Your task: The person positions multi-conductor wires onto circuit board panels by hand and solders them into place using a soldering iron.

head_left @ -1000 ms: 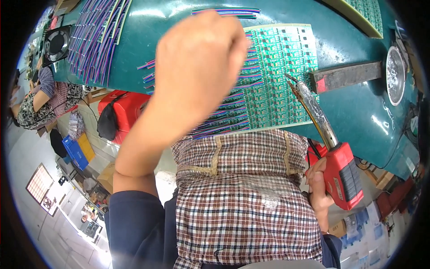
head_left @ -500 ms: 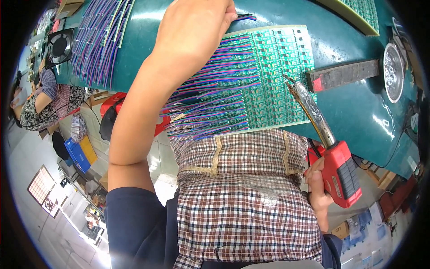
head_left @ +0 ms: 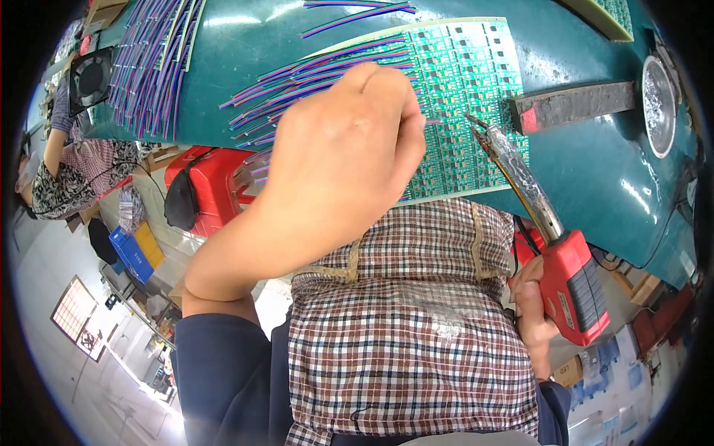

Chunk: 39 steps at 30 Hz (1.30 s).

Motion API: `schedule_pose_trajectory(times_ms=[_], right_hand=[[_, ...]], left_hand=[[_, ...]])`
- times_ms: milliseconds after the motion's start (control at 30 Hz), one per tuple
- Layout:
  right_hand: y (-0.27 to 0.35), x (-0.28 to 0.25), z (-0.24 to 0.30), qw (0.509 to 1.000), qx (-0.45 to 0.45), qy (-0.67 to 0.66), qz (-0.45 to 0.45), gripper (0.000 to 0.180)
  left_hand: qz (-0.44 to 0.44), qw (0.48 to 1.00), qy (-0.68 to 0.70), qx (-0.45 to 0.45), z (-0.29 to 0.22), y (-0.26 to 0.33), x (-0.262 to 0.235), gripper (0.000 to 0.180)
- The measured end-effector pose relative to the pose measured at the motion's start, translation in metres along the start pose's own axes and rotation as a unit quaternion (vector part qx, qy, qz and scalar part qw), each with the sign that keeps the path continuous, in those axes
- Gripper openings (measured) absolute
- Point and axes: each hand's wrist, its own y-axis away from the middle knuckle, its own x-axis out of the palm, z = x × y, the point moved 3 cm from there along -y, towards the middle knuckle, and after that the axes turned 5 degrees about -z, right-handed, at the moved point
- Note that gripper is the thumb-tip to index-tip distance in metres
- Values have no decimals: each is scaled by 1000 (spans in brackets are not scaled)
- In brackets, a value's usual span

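My left hand (head_left: pixel 349 149) hovers over a green circuit board panel (head_left: pixel 476 67) on the teal table (head_left: pixel 580 186), fingers pinched shut; a thin wire end pokes out at the fingertips. Several coloured ribbon wires (head_left: pixel 320 70) lie fanned along the panel's left side. My right hand (head_left: pixel 532 312) grips the red handle of a soldering iron (head_left: pixel 573 286). Its metal tip reaches the panel's right edge, just right of my left fingertips. A plaid cloth (head_left: pixel 409 320) covers my lap.
A dark metal bar (head_left: pixel 573 108) and a round metal tin (head_left: pixel 658 104) lie right of the panel. A bundle of coloured wires (head_left: pixel 149 67) and a black fan (head_left: pixel 89 74) sit far left. Below the table edge stands a red stool (head_left: pixel 212 182); another person (head_left: pixel 59 163) sits at left.
My left hand reached to the far side of the table, then came back down and right over the panel. My right hand and the soldering iron stayed almost still.
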Motion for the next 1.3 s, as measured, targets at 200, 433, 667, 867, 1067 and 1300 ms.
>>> schedule_pose_trajectory(times_ms=[200,433,667,867,1067,1300], right_hand=[[4,3,-7,1000,12,5,9,11],[0,5,-4,997,3,69,22,13],[-5,8,-5,999,3,37,26,10],[-5,7,-7,1000,0,10,10,5],[-5,6,0,1000,10,6,-9,6],[-10,5,3,1000,-5,22,17,6]], left_hand=[[6,999,-2,-44,6,8,16,18],[1,999,0,-45,8,7,17,19],[-4,998,1,-56,7,6,18,19],[-7,999,-6,-52,7,5,19,19],[-13,999,-7,-47,7,5,19,19],[-18,999,-5,-30,7,4,18,19]])
